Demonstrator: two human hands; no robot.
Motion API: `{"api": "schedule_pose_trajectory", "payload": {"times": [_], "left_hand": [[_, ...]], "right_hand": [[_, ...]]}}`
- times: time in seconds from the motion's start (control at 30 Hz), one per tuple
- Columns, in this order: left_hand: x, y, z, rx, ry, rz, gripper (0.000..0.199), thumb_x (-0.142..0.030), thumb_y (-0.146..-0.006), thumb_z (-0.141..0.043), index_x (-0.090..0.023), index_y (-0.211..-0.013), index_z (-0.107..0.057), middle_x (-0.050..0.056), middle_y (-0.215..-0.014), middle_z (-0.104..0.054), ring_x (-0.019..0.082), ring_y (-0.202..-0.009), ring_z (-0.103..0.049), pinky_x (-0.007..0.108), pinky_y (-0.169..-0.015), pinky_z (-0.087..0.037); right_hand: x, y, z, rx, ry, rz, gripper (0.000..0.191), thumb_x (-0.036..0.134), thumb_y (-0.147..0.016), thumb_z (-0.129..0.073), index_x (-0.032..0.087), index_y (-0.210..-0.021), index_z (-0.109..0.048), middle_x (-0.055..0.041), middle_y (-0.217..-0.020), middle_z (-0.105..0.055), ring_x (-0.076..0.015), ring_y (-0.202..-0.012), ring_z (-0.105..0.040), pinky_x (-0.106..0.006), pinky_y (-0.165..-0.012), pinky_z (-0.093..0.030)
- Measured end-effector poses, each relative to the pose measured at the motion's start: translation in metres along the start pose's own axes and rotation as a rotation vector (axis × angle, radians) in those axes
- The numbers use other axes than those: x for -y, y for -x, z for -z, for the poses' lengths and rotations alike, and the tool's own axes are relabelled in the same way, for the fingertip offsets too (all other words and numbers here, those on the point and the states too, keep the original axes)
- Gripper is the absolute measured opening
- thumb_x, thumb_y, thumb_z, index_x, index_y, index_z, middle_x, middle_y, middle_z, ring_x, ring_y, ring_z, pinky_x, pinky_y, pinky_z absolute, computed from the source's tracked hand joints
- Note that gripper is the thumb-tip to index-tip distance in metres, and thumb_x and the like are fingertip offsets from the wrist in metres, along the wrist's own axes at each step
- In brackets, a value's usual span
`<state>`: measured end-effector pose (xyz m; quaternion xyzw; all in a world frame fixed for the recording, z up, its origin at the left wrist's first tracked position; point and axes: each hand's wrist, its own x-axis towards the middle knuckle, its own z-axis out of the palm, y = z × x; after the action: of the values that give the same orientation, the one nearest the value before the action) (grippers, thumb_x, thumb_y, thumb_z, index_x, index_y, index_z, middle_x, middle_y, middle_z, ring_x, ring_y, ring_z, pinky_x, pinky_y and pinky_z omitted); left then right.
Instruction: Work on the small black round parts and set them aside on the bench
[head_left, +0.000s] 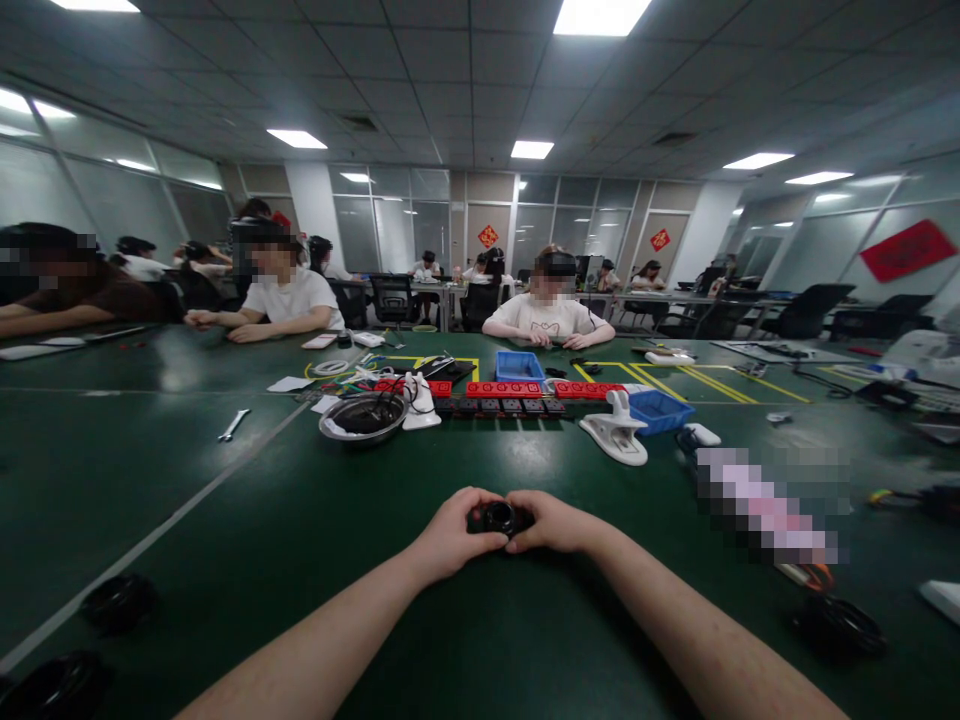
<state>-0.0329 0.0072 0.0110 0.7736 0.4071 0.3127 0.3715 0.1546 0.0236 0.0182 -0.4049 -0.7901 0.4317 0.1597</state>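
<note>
A small glossy black round part with a hole in its middle [499, 518] is on or just above the green table, directly in front of me. My left hand [456, 535] curves around its left side, thumb at the near edge and fingers behind. From the other side my right hand [553, 522] closes on the same part, with the thumb close to the left thumb. The fingertips behind the part are mostly hidden. I cannot tell whether the part touches the table.
Similar black ring-shaped parts [118, 603] lie at the left, and another black ring [840, 628] at the right. Beyond my hands stand a metal bowl [363, 440], white clip stands [616, 437], red power strips [504, 389] and blue trays [660, 411]. A wrench [235, 425] lies left. People sit opposite.
</note>
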Motion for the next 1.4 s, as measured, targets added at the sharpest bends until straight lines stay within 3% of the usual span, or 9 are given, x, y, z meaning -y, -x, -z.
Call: {"api": "schedule_pose_trajectory", "payload": {"times": [0.2, 0.37, 0.5, 0.6, 0.7, 0.8, 1.0, 1.4], "left_hand": [[0.000, 0.000, -0.005, -0.053, 0.000, 0.029, 0.038, -0.029, -0.058, -0.067, -0.018, -0.091, -0.054, 0.002, -0.089, -0.052, 0.017, -0.079, -0.049, 0.026, -0.068, -0.039], [-0.006, 0.001, -0.011, -0.185, -0.078, 0.092, 0.034, -0.028, -0.057, -0.066, -0.017, -0.086, -0.053, 0.002, -0.085, -0.053, 0.017, -0.078, -0.050, 0.026, -0.067, -0.040], [-0.008, 0.001, -0.013, -0.312, -0.214, 0.116, 0.031, -0.032, -0.057, -0.065, -0.017, -0.082, -0.053, 0.002, -0.082, -0.052, 0.019, -0.078, -0.050, 0.028, -0.067, -0.039], [-0.007, 0.000, -0.010, -0.306, -0.240, 0.084, 0.030, -0.032, -0.057, -0.065, -0.018, -0.081, -0.053, 0.002, -0.082, -0.051, 0.019, -0.079, -0.050, 0.028, -0.067, -0.039], [-0.004, -0.001, -0.005, -0.224, -0.182, 0.026, 0.030, -0.029, -0.058, -0.065, -0.018, -0.083, -0.053, 0.002, -0.083, -0.051, 0.018, -0.078, -0.049, 0.027, -0.067, -0.039], [-0.001, -0.001, -0.001, -0.157, -0.125, -0.001, 0.029, -0.027, -0.059, -0.065, -0.018, -0.085, -0.054, 0.002, -0.085, -0.051, 0.017, -0.077, -0.049, 0.025, -0.066, -0.040], [0.002, -0.001, 0.002, -0.056, -0.034, -0.020, 0.036, -0.028, -0.060, -0.065, -0.018, -0.093, -0.053, 0.002, -0.088, -0.050, 0.016, -0.076, -0.048, 0.025, -0.066, -0.039], [-0.001, 0.001, 0.002, -0.012, 0.003, -0.015, 0.038, -0.026, -0.061, -0.064, -0.020, -0.098, -0.053, 0.002, -0.091, -0.050, 0.015, -0.076, -0.049, 0.024, -0.066, -0.040]], "right_hand": [[-0.006, -0.003, -0.003, -0.067, 0.078, 0.001, 0.035, 0.032, -0.052, -0.070, 0.016, -0.075, -0.049, 0.0052, -0.067, -0.048, -0.0094, -0.061, -0.044, -0.018, -0.052, -0.033], [-0.004, -0.006, -0.015, -0.218, 0.285, -0.064, 0.038, 0.041, -0.049, -0.069, 0.016, -0.070, -0.049, 0.0036, -0.064, -0.050, -0.0110, -0.058, -0.045, -0.018, -0.046, -0.030], [0.011, -0.007, -0.033, -0.430, 0.612, -0.165, 0.025, 0.041, -0.063, -0.057, 0.016, -0.069, -0.053, -0.0032, -0.070, -0.057, -0.0169, -0.064, -0.051, -0.025, -0.054, -0.033], [0.018, -0.004, -0.038, -0.489, 0.740, -0.209, 0.028, 0.042, -0.065, -0.054, 0.016, -0.073, -0.055, -0.0071, -0.076, -0.059, -0.0217, -0.072, -0.053, -0.030, -0.064, -0.035], [0.017, 0.000, -0.030, -0.420, 0.642, -0.084, 0.046, 0.049, -0.056, -0.062, 0.016, -0.088, -0.054, -0.0073, -0.087, -0.057, -0.0234, -0.080, -0.052, -0.033, -0.069, -0.036], [0.010, 0.003, -0.018, -0.252, 0.387, 0.091, 0.058, 0.041, -0.052, -0.068, 0.019, -0.103, -0.050, -0.0054, -0.098, -0.055, -0.0219, -0.087, -0.050, -0.031, -0.073, -0.038], [0.001, 0.001, -0.002, 0.030, -0.042, 0.100, 0.041, 0.026, -0.065, -0.061, 0.017, -0.104, -0.051, -0.0024, -0.096, -0.057, -0.0179, -0.084, -0.053, -0.029, -0.073, -0.041], [0.000, 0.003, 0.003, 0.053, -0.050, 0.057, 0.029, 0.021, -0.065, -0.060, 0.016, -0.092, -0.055, 0.0003, -0.086, -0.056, -0.0151, -0.078, -0.051, -0.026, -0.070, -0.040]]}}
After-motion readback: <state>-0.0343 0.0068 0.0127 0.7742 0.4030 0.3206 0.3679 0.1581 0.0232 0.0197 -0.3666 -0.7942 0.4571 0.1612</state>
